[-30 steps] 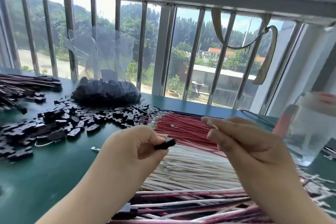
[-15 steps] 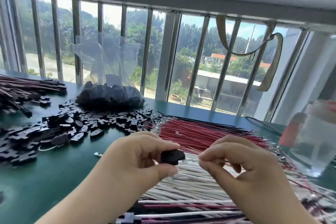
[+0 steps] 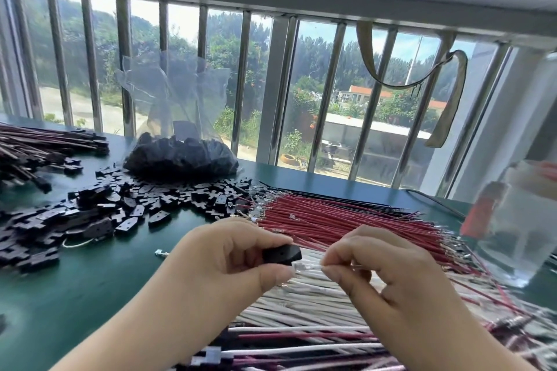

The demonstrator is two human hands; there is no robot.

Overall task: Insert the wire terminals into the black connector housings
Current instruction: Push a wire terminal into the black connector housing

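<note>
A: Left hand point(image 3: 232, 262)?
B: Pinching one black connector housing point(image 3: 281, 254) between thumb and forefinger, above the green table point(image 3: 90, 280).
A: Right hand point(image 3: 388, 277)?
B: Pinching a white wire point(image 3: 307, 267) near its terminal; terminal tip just beside the housing's right end, contact unclear.
A: Stock?
B: Loose housings point(image 3: 120, 208) far left; red wires point(image 3: 346, 220) and white wires point(image 3: 301, 310) beneath both hands.

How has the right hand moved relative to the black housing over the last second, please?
Yes: the right hand has closed in on the housing, bringing a white wire to it.
</note>
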